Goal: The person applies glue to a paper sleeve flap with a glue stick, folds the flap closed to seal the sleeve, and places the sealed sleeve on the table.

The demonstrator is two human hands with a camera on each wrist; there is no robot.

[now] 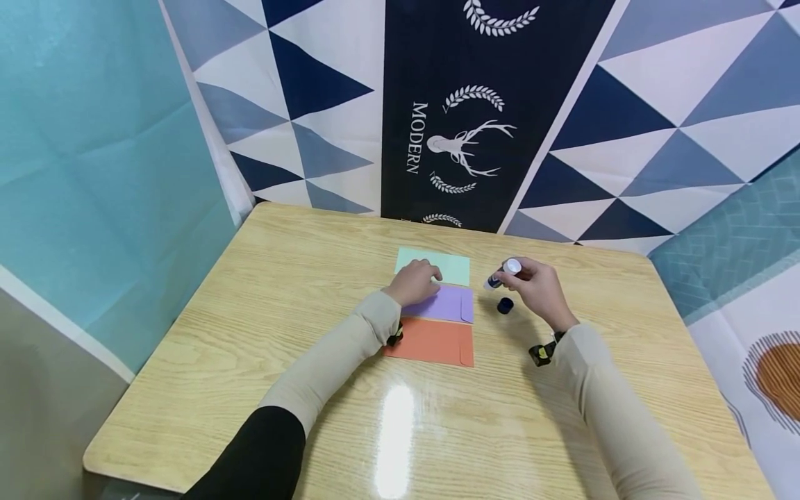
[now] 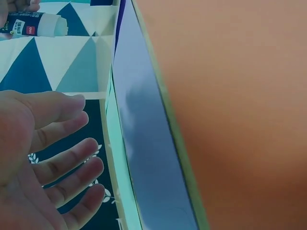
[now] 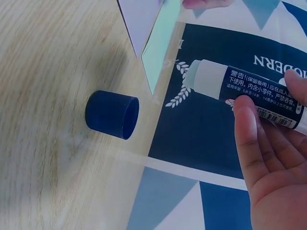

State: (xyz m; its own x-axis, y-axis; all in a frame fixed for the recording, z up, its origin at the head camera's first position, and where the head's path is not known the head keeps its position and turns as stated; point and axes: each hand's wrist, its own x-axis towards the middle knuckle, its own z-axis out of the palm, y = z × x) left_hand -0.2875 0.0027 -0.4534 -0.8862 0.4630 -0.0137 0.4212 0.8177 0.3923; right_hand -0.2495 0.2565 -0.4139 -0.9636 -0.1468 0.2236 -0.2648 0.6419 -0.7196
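Observation:
My right hand (image 1: 542, 290) grips an uncapped glue stick (image 3: 261, 96) between thumb and fingers, held above the table. Its pale glue tip and navy label show in the right wrist view. The navy cap (image 3: 109, 114) stands on the table below it. My left hand (image 1: 412, 283), fingers spread and loosely bent in the left wrist view, is over the purple envelope (image 1: 446, 304) and the edge of the mint green envelope (image 1: 453, 267). Whether it touches them I cannot tell. Nearer me lies an orange envelope (image 1: 434, 342), partly behind the left wrist.
The wooden table (image 1: 250, 305) carries the three envelopes in a column near its far side. A patterned cloth (image 1: 337, 69) hangs behind the far edge, with a teal cloth (image 1: 94, 173) on the left.

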